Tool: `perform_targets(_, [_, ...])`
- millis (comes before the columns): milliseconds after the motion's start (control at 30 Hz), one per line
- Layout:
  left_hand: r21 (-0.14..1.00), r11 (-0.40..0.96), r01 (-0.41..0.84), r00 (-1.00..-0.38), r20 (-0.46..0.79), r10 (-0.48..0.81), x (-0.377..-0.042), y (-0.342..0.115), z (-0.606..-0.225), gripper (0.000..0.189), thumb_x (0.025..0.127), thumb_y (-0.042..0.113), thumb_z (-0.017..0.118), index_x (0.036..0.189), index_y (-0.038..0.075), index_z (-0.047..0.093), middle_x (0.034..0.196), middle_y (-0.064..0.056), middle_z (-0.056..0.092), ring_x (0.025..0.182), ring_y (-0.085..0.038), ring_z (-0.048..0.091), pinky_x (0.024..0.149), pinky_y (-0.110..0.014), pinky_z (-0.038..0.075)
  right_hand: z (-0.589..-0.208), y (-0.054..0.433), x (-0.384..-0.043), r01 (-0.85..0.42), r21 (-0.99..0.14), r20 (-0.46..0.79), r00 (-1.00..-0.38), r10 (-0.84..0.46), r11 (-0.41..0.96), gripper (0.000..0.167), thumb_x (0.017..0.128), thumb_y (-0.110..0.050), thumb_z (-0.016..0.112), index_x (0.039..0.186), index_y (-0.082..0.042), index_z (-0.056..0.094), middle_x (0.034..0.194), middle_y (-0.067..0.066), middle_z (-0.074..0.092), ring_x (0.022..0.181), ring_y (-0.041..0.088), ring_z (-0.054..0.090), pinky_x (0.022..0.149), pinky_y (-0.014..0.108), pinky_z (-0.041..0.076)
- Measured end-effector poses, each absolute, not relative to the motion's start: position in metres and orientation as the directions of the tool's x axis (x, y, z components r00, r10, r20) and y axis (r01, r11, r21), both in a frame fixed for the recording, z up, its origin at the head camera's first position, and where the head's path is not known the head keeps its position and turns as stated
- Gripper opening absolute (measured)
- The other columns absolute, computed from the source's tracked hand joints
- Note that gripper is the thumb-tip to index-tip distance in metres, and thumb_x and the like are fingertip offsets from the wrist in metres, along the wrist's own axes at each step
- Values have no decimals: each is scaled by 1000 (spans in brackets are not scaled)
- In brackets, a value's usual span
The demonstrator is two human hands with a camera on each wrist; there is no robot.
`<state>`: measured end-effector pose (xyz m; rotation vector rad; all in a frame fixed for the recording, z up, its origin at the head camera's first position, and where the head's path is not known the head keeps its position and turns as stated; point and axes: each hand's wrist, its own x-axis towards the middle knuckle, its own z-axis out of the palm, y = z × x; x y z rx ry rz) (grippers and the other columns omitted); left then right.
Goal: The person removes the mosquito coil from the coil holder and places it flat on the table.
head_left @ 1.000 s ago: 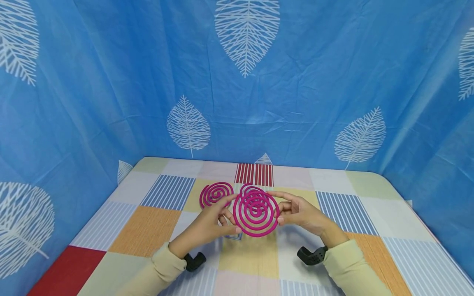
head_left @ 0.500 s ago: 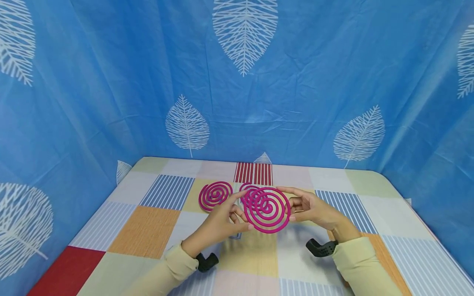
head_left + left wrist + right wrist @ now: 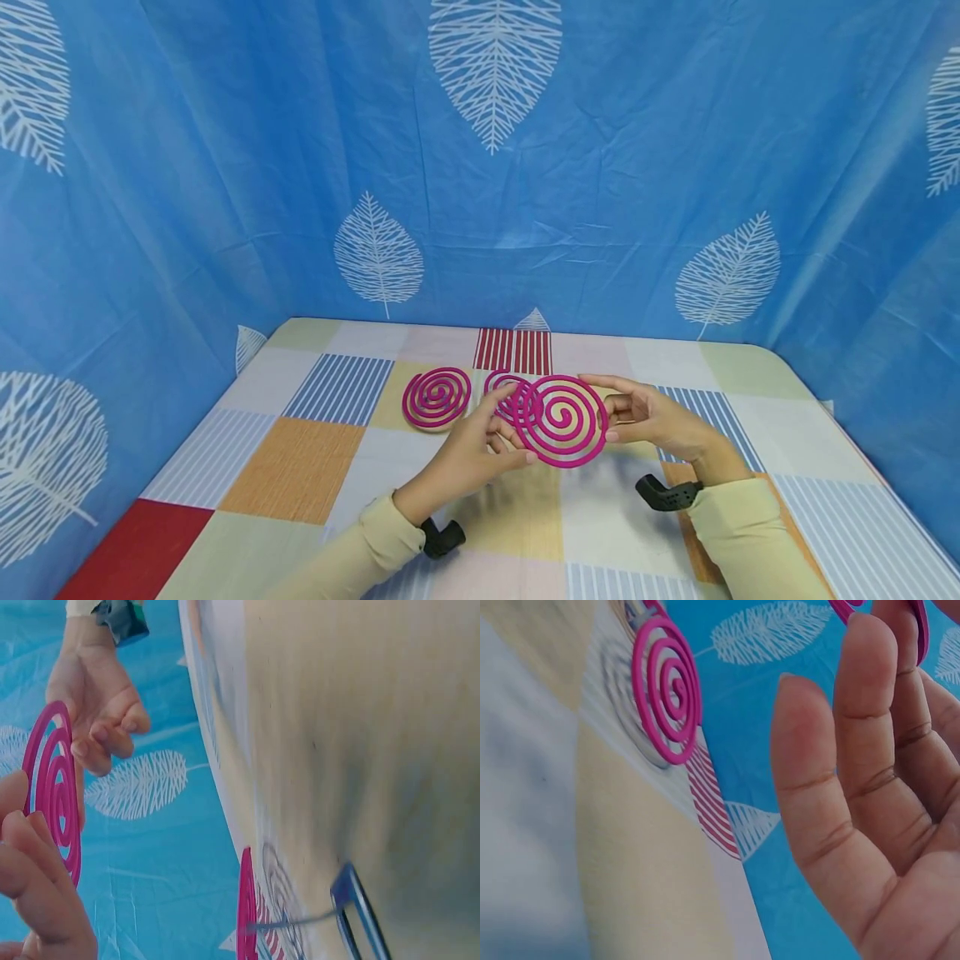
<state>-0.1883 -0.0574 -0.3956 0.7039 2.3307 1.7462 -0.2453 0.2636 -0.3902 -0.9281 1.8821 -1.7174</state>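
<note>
Both hands hold up a pink mosquito coil (image 3: 566,465) above the table, its flat face turned toward the head camera. My left hand (image 3: 472,446) pinches its left edge between thumb and forefinger. On the opposite edge, the thumb and forefinger of my right hand (image 3: 660,421) grip the rim, while the other fingers curl loosely. Behind the held coil, and partly covered by it, is a second pink coil (image 3: 676,697), raised off the tabletop. A third pink coil (image 3: 437,397) is to its left, beyond my left hand.
A thin metal stand (image 3: 360,915) shows low in the left wrist view, by the raised coil. The table has a patchwork cloth (image 3: 292,467). Blue curtains (image 3: 562,208) with white leaf prints close off the back and sides.
Both hands have shifted to the right together, carrying the held coil with them and slightly higher in view. The two coils behind stay in place.
</note>
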Motion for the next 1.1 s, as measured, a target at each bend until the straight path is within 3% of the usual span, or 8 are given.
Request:
perform_targets(433, [981,82,175,-882,119,456,-187,-29,-403,92,98,7,78,172,16,24,88,1,73,62,-16,58,52,-24,48,-387,287,-247,-197,-980,146,-666,-731,-16,66,102,11,63,159,-22,55,116,4,75,108,19,74,93,35,62])
perform_targets(667, [994,17,108,-902,91,422,-187,-11,-404,92,98,3,77,172,15,25,86,1,71,60,-16,61,51,-24,48,-388,301,-249,-162,-986,137,-660,-738,-38,65,103,11,59,159,-20,53,120,6,75,112,20,74,95,38,62])
perform_targets(900, [997,-6,74,-915,70,397,-189,3,-405,91,96,0,78,171,18,28,86,-1,70,64,-34,68,49,-24,49,-388,310,-249,-169,-986,126,-667,-735,-15,66,102,9,62,159,-25,54,125,7,75,116,22,73,95,38,62])
perform_targets(1100, [998,-34,53,-925,62,374,-191,14,-408,89,97,-1,77,170,23,31,85,-1,69,63,-24,68,48,-22,49,-392,316,-250,-171,-985,101,-697,-710,28,71,102,9,65,159,-31,54,125,5,74,116,22,73,93,39,63])
